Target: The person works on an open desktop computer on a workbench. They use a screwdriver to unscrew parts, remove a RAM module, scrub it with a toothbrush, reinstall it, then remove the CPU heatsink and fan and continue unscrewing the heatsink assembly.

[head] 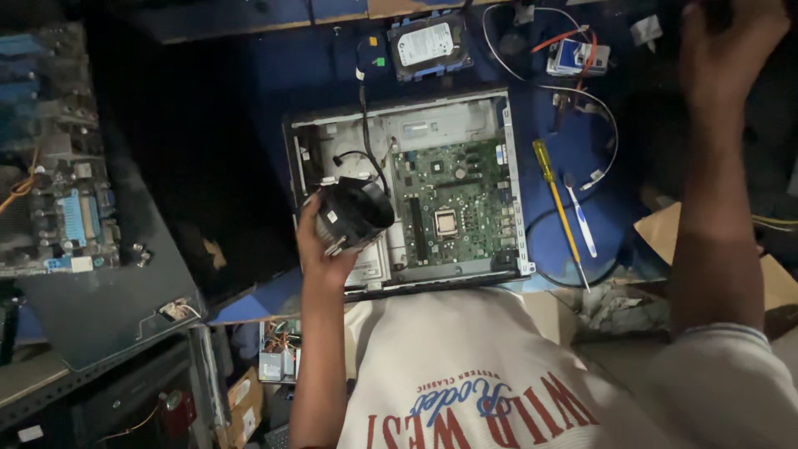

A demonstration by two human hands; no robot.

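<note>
Over the open grey metal computer case (515, 179), left hand (320, 249) grips round black cooler fan (353, 214), fingers wrapped on its rim. Keep it level, cable slack, clear of green motherboard (457, 195). Right hand (731, 41) is raised far right; its grip is unclear.

blue table (316, 66), open computer case (511, 166), screwdriver (555, 199)

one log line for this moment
left hand: holds cooler fan over open pc case | right hand: raised at top right, grip unclear | screwdriver, toothbrush beside case
</note>
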